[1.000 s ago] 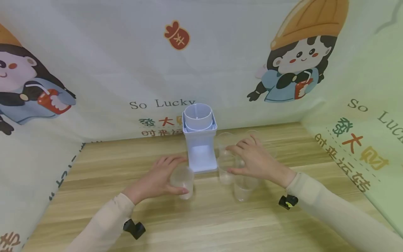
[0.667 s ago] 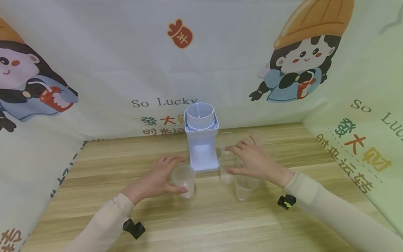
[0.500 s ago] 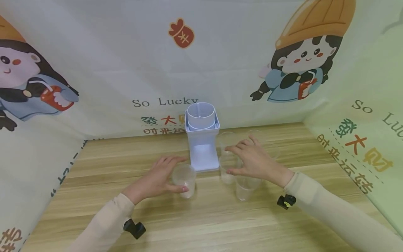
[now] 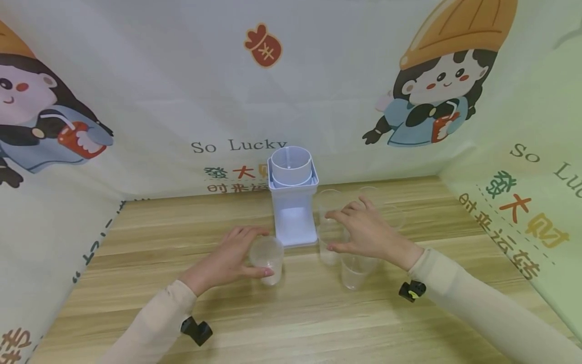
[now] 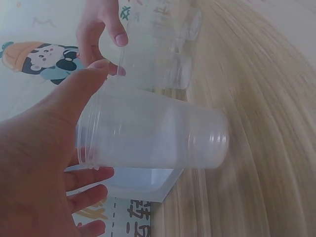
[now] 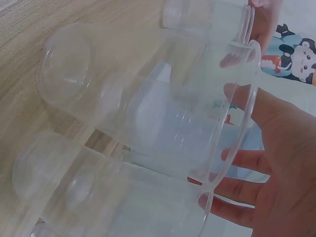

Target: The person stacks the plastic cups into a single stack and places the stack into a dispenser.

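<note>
between left fingers (image 5: 90, 196), perhaps nested cups (image 5: 148, 129)

Clear cups (image 4: 271, 254) by left grip (image 4: 231, 257) and right grip (image 4: 370, 231)

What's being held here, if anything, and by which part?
It can't be told: the left hand curves about a clear cup near its rim, the right hand is by other cups' rims, but firm contact isn't clear.

Right hand (image 4: 367, 232) hides parts of clear plastic cups (image 4: 353, 277), white dispenser (image 4: 294, 199) covers some printed lettering (image 4: 235, 188), edge crops leftmost cartoon figure (image 4: 38, 119)
</note>
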The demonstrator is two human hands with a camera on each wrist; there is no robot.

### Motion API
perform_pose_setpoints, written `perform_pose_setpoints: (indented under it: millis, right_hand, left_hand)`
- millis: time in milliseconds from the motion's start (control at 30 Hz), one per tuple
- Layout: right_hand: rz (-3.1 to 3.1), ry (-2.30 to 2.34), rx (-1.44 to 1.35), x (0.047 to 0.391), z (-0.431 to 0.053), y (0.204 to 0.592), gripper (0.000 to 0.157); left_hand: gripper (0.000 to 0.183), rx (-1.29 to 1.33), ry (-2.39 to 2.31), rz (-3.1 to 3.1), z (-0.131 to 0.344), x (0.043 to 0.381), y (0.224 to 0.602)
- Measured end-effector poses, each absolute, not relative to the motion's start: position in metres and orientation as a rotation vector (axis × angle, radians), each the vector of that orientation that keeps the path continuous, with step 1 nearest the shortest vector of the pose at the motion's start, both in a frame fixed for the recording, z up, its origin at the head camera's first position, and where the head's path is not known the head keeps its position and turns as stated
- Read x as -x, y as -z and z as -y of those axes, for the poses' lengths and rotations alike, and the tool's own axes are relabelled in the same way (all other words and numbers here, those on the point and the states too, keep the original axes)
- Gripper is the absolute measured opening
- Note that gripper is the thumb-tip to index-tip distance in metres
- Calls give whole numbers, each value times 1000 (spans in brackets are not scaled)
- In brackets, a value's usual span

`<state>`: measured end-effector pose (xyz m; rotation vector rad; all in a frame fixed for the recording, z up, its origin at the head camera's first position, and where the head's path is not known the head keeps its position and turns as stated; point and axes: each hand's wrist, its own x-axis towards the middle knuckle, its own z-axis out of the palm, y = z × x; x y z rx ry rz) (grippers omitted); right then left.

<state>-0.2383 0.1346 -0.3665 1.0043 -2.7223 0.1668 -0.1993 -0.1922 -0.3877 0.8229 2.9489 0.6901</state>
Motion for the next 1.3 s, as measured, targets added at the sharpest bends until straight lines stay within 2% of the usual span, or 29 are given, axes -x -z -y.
perform_pose_setpoints:
  millis: [333,967,1300]
  right_hand:
    - [2683,-170,-1022,236,-135,356,68]
    - [2587,-187,-1064,231,-133,325,74]
    - [2565,-201,-1100,225,-122,302,72]
  left_hand:
    - [88,-816,-713,-2951,191,198,391]
    - [79,-784,-774,-2935,186,200,392]
    - [75,-804,-800,-2944,185,199,395]
